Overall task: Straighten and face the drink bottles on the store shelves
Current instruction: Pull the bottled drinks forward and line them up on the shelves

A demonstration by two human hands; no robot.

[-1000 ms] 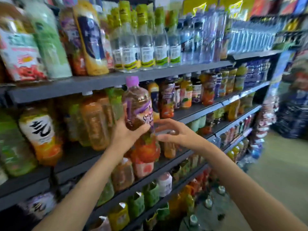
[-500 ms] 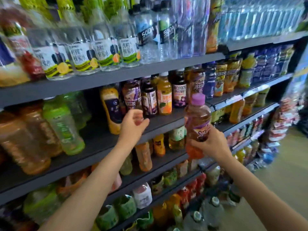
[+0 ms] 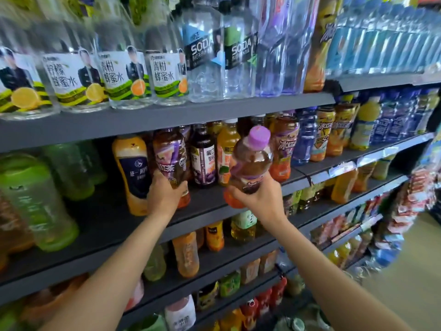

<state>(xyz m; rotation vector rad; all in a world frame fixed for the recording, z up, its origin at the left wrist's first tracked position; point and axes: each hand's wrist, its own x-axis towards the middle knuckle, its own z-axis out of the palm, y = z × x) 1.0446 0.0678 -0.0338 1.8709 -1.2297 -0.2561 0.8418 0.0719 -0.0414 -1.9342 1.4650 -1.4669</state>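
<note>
Two bottles are in the hands at once. The right hand curls round a purple-capped tea bottle, tilted and held off the second shelf. The left hand grips a matching bottle standing in the row. Risk, as I judge it: squeezing the tilted bottle in could topple the dark juice bottle just right of the gap.
</note>
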